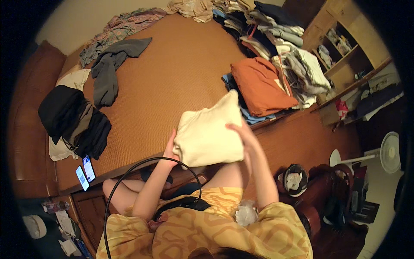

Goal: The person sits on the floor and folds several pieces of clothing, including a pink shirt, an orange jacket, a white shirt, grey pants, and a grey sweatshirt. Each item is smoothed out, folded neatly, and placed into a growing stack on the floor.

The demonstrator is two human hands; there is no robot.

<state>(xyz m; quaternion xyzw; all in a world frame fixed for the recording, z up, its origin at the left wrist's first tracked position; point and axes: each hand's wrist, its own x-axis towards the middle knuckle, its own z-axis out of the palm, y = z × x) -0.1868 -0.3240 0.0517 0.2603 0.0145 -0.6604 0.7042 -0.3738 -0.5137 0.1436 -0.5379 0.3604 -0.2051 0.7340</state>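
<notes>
A folded cream-white garment (210, 136) is held over my lap, at the front edge of the bed. My left hand (170, 150) grips its left side, the fingers partly hidden by the cloth. On its right side is my right hand (244, 132), with one digit on top and the rest behind or beneath. Just beyond the garment, to the right, a folded orange garment (258, 85) lies on a blue one (255, 117). A dark grey garment (110, 68) lies loosely spread on the mat at the left.
The bed mat (168, 71) stretches ahead. Dark folded clothes (76, 119) are stacked at the left, near two lit phones (89, 168). Piled clothes (300, 68) line the right edge. Patterned fabric (126, 26) lies at the far left. A black cable (129, 168) arches before me. A fan (390, 152) stands right.
</notes>
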